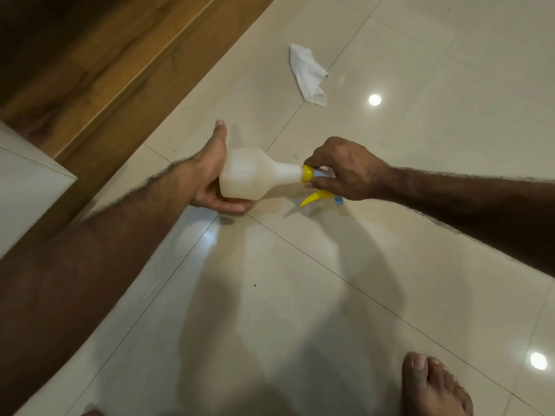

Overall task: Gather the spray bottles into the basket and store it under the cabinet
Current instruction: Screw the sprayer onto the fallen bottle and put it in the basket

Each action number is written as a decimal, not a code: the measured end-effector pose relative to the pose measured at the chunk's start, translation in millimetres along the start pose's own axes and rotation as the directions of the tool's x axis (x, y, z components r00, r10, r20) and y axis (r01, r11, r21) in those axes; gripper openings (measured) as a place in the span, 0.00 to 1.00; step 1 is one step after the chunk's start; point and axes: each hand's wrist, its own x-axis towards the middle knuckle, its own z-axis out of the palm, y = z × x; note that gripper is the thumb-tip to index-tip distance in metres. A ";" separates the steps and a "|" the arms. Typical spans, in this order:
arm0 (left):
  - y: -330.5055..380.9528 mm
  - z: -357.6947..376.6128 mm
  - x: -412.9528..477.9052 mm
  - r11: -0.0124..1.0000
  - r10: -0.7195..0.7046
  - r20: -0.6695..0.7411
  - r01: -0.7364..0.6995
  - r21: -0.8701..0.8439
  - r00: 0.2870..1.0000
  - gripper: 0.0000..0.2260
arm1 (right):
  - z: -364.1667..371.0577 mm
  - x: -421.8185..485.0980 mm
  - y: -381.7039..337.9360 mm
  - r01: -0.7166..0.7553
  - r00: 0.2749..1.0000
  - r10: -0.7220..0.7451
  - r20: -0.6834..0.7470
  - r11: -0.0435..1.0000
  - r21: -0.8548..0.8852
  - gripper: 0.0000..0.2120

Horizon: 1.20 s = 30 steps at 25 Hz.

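A translucent white spray bottle (252,174) with a yellow collar, yellow trigger and blue nozzle is held sideways above the tiled floor. My left hand (210,172) cups its base from behind, thumb pointing up. My right hand (345,169) grips the spray head at the yellow collar, with the trigger hanging below the fingers. No basket is in view.
A crumpled white cloth (309,75) lies on the glossy cream floor tiles (300,295) beyond the bottle. A wooden cabinet front (99,76) runs along the upper left, with a white surface corner (27,181) at the left edge. My bare foot (432,385) is at the bottom right.
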 end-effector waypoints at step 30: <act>5.3 -1.7 1.9 0.957 0.237 0.016 -0.231 -0.176 0.971 0.37 | -2.4 5.9 3.5 -0.007 0.998 0.005 -0.069 1.000 -0.025 0.14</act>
